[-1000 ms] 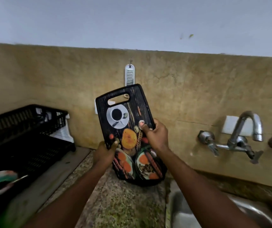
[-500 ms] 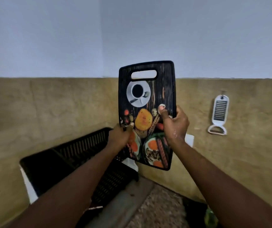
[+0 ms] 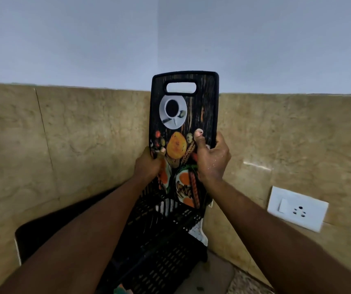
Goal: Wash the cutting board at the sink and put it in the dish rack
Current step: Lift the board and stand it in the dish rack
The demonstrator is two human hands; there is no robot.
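Observation:
The cutting board [image 3: 200, 107] is black with a printed coffee cup and food pictures and a handle slot at its top. It stands upright, held in the air above the back of the black slatted dish rack [image 3: 159, 247]. My left hand [image 3: 148, 164] grips its left edge and my right hand [image 3: 211, 160] grips its right edge, thumb on the printed face. The board's lower end overlaps the rack's rear wall; I cannot tell whether it touches. My forearms hide much of the rack.
A tan stone backsplash [image 3: 85, 132] runs behind the rack, with a grey wall above. A white switch and socket plate [image 3: 297, 209] sits on the backsplash at right. Speckled counter [image 3: 244, 283] shows at the lower right.
The view has swung left, away from the tap and sink, and the dish rack is now directly below. Both hands have carried the upright board over to the rack, grip unchanged.

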